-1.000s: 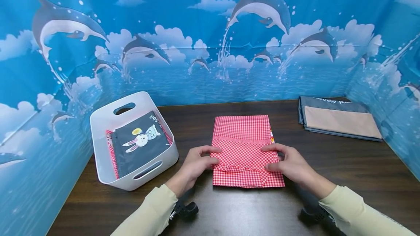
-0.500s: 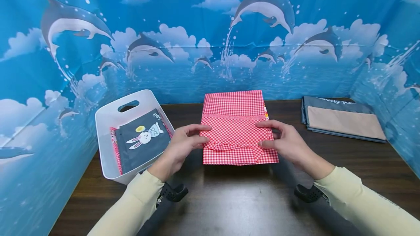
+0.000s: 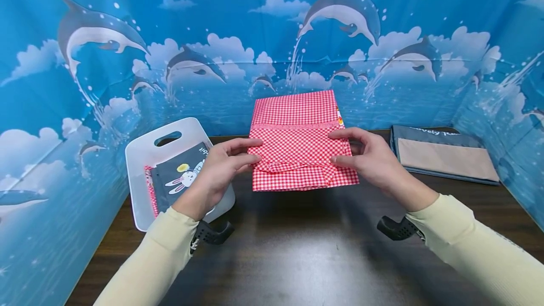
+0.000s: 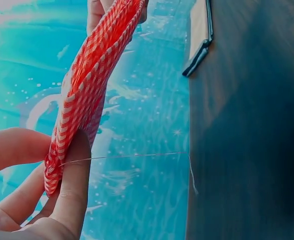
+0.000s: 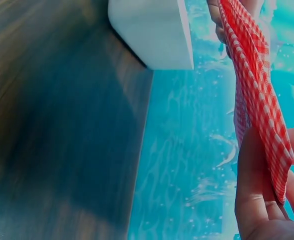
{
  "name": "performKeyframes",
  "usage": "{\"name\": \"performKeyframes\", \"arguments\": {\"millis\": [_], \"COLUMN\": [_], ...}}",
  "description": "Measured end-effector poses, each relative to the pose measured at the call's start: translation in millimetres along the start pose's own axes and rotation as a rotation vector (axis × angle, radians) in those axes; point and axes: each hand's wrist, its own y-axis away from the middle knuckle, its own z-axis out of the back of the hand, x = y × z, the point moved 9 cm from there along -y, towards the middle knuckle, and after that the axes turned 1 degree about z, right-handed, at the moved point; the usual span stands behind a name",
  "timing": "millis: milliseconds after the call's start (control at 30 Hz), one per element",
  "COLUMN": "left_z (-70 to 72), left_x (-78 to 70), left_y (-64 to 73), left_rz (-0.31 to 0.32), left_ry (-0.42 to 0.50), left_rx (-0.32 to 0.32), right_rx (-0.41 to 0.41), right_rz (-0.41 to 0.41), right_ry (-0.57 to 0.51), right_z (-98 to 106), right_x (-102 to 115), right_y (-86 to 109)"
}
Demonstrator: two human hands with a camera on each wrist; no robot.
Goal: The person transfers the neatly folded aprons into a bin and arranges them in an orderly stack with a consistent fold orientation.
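Observation:
A folded red-and-white checked cloth [image 3: 293,148] is held up in front of me, its lower edge above the dark table. A narrow strip of the same fabric runs across its lower part, and a bit of floral print peeks out at its right edge. My left hand [image 3: 225,166] pinches the left side between thumb and fingers. On the opposite side, my right hand [image 3: 374,159] grips the cloth the same way. Seen edge-on in the left wrist view, the cloth [image 4: 87,85] is several layers thick, and a loose thread [image 4: 137,155] trails from it.
To the left stands a white plastic bin [image 3: 140,155] with handle holes, containing a grey folded cloth [image 3: 163,183] with a rabbit print over red checked fabric. A grey-and-beige folded cloth [image 3: 446,157] lies at the back right. A dolphin-printed curtain [image 3: 272,22] surrounds the table [image 3: 297,259].
Both hands have lifted the checked cloth off the table, carrying it up and away from me, slightly leftward. The left forearm now overlaps the bin.

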Motion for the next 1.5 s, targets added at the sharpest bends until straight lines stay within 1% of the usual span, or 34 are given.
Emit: {"name": "performKeyframes", "arguments": {"millis": [167, 367, 467, 600, 767, 967, 1133, 1233, 1333, 1467, 1500], "left_z": [11.0, 31.0, 44.4, 63.3, 85.6, 113.0, 134.0, 146.8, 160.1, 178.3, 182.5], "left_x": [-1.1, 2.8, 4.7, 6.8, 10.5, 18.5, 26.7, 29.9, 32.7, 36.9, 38.3], "left_y": [4.8, 12.0, 17.0, 24.0, 34.9, 47.4, 56.3, 61.5, 65.1, 68.4, 69.2], "left_rz": [-0.013, 0.011, 0.018, 0.024, 0.027, 0.057, 0.086, 0.093, 0.089, 0.075, 0.074], "left_ry": [-0.007, -0.020, -0.024, -0.050, -0.043, -0.034, -0.049, -0.052, -0.011, 0.071, 0.079], "left_rx": [-0.014, -0.047, -0.068, -0.099, -0.124, -0.163, -0.202, -0.227, -0.247, -0.286, -0.295], "right_rx": [0.021, 0.064, 0.080, 0.108, 0.140, 0.178, 0.207, 0.223, 0.233, 0.236, 0.235], "right_rz": [0.008, 0.032, 0.046, 0.060, 0.058, 0.055, 0.049, 0.051, 0.064, 0.092, 0.099], "right_ry": [-0.007, -0.034, -0.036, -0.064, -0.099, -0.146, -0.209, -0.242, -0.246, -0.228, -0.221], "right_z": [-8.2, -28.7, -42.8, -62.5, -85.9, -116.3, -139.2, -152.6, -165.7, -182.8, -186.8], "right_x": [7.5, 15.5, 20.0, 26.5, 35.1, 45.9, 50.4, 53.7, 59.1, 67.5, 69.8], "right_y": [-5.4, -16.7, -23.9, -33.9, -43.4, -52.8, -58.7, -62.0, -65.9, -73.8, -75.6]}}
